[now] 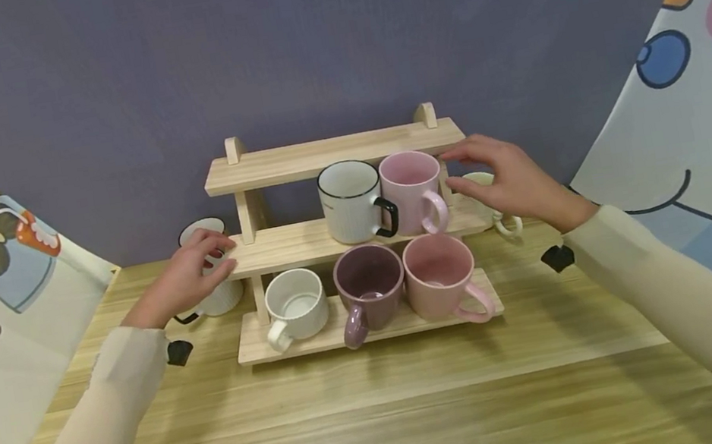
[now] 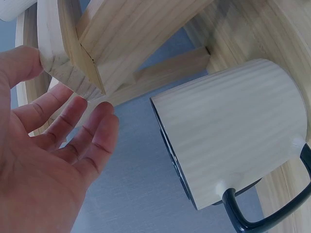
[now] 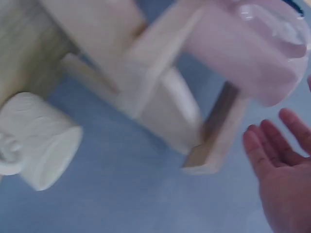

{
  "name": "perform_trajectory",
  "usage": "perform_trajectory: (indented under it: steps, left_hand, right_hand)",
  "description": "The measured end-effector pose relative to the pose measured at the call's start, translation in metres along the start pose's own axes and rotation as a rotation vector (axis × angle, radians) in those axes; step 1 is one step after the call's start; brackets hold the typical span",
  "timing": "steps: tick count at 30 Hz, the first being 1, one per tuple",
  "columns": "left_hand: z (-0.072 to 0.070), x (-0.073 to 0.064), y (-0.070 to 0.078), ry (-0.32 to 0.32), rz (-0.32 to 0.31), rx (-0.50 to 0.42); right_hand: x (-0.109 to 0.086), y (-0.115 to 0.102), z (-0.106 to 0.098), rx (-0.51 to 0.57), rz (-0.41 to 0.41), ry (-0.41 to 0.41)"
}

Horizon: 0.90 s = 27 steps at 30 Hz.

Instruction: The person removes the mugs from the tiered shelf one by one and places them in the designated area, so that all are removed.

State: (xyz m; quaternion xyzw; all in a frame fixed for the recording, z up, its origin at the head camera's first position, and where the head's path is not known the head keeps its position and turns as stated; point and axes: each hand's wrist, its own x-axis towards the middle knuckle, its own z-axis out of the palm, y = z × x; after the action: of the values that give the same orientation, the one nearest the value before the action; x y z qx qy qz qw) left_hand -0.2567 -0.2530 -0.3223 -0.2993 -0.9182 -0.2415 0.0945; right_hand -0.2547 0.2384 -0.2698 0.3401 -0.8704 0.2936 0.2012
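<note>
My left hand [image 1: 187,274] pinches the left end of the middle board of a wooden tiered rack [image 1: 277,247]. In the left wrist view the thumb lies on one side of that board end [image 2: 73,73] and fingers on the other. My right hand [image 1: 509,180] is held with fingers spread beside a light pink mug [image 1: 412,194] on the middle tier; the right wrist view shows a gap between them. Left of that mug stands a white mug with black rim and handle [image 1: 351,203]. On the bottom tier are a short white cup [image 1: 297,304], a purple mug [image 1: 371,289] and a pink mug [image 1: 440,277].
Another white mug with a black handle [image 2: 233,131] stands on the table left of the rack, below my left hand. A cream cup [image 3: 41,138] stands at the right, partly hidden by my right hand in the head view. Behind is a grey-blue backdrop [image 1: 315,44].
</note>
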Motion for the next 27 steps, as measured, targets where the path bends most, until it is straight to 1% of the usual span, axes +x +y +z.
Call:
perform_trajectory:
  steps: [2, 6, 8, 11, 15, 19, 24, 27]
  left_hand:
    - [0.0, -0.001, -0.001, -0.001, -0.006, -0.011]
    - [0.0, -0.001, -0.002, 0.001, -0.011, -0.021]
    - [0.001, -0.001, -0.003, 0.003, -0.013, -0.018]
    - [0.002, -0.001, -0.004, 0.002, -0.012, -0.012]
    - [0.003, 0.0, -0.005, 0.019, 0.008, -0.019]
    - [0.003, -0.001, -0.005, 0.044, 0.019, -0.028]
    - [0.003, -0.002, -0.004, 0.029, -0.002, -0.036]
    - [0.003, -0.002, -0.004, 0.022, -0.008, -0.04]
  right_hand:
    - [0.009, -0.008, 0.0, 0.0, 0.011, -0.018]
    - [0.024, -0.022, 0.004, -0.023, 0.062, -0.086]
    - [0.03, -0.027, 0.007, -0.045, 0.078, -0.114]
    - [0.037, -0.031, 0.011, -0.087, 0.089, -0.136]
    - [0.044, -0.03, 0.015, -0.133, 0.117, -0.156]
    - [0.048, -0.029, 0.018, -0.146, 0.127, -0.165]
    - [0.049, -0.03, 0.02, -0.179, 0.114, -0.151]
    - [0.047, -0.029, 0.021, -0.195, 0.124, -0.14]
